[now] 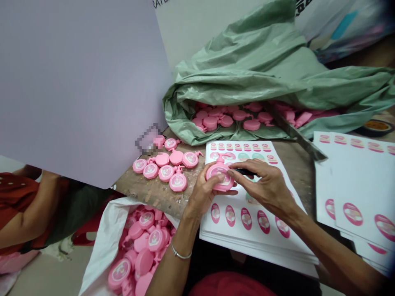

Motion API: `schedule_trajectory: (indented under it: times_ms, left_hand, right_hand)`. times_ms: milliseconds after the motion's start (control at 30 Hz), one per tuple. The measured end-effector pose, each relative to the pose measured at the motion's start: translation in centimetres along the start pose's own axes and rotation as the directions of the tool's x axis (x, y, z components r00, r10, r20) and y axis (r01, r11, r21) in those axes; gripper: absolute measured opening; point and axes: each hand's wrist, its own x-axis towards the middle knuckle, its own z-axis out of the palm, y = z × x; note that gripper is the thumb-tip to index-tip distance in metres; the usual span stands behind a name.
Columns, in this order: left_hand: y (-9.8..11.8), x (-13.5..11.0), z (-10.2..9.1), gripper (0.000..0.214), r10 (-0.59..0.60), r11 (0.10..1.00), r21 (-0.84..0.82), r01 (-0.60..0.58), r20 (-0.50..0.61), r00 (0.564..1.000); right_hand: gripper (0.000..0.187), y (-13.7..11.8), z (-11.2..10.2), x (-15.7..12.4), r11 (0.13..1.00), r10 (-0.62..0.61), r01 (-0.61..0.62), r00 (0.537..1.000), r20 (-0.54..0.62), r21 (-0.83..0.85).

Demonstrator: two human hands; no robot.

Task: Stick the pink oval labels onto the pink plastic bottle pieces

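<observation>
My left hand (200,195) holds a pink plastic piece shaped like a small pump bottle (220,166), its round face turned up, my thumb lying over the oval label. My right hand (268,187) pinches a thin black tool (244,171) at the bottle's right edge; its exact kind is hidden by my fingers. Below both hands lies a stack of printed sticker sheets (240,240) with pink ovals. Left of it, several like bottles (166,173) lie on the worktable (145,191), most showing labels on their faces.
A green sack (247,82) full of pink bottles lies at the back, a long metal bar (296,137) across its opening. More sticker sheets (364,176) lie at right. A white sack (100,234) of bottles stands front left. Another person's arm (40,209) shows beyond a pale panel (83,90).
</observation>
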Motion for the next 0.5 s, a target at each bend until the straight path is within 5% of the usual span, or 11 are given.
schedule_trajectory:
  times_ms: [133,333,433,500]
  left_hand:
    - [-0.1,-0.3,-0.2,0.052,0.014,1.0,0.016,-0.014,0.018,1.0]
    - [-0.1,-1.1,0.3,0.055,-0.065,0.989,0.141,0.051,0.095,0.993]
    - [0.4,-0.5,-2.0,0.045,0.024,0.936,0.351,0.015,-0.106,0.994]
    - [1.1,0.4,-4.2,0.038,0.29,0.766,0.642,-0.034,-0.298,0.91]
  right_hand:
    - [0.05,0.4,-0.2,0.2,0.956,0.038,-0.055,0.997,-0.064,-0.289]
    - [0.084,2.7,1.3,1.4,0.974,0.227,-0.228,0.966,0.123,-0.005]
    - [0.073,7.6,1.2,3.7,0.93,0.351,-0.336,0.932,0.086,-0.15]
    - [0.058,11.4,0.5,6.2,0.825,0.485,-0.449,0.874,0.023,-0.344]
